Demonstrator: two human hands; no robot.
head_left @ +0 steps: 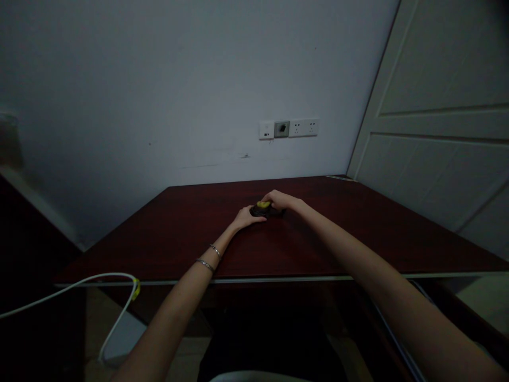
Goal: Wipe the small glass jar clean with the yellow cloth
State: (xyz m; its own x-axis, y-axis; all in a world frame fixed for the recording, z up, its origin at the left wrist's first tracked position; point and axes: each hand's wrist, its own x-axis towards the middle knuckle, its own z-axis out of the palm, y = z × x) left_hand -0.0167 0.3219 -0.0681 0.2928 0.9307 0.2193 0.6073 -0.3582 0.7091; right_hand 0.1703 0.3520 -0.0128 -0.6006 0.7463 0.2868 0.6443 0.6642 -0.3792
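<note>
Near the middle of the dark red desk (191,228) is a small dark, shiny object (260,212) with a yellow part (263,204) on top. Its exact kind is too small and dim to make out. My left hand (246,217) closes round its left and near side, thumb along the front. From the right, my right hand (278,200) reaches over with curled fingers at the yellow part. A bit of something dark shows beneath the right hand. Two silvery bracelets (209,257) circle my left wrist.
A row of wall sockets (303,127) sits above the desk's back edge. A white cable (115,274) with a yellow tie loops over the front left corner. At right stands a white panelled door (433,159). Below the desk's right front, something like an open drawer (397,329) shows.
</note>
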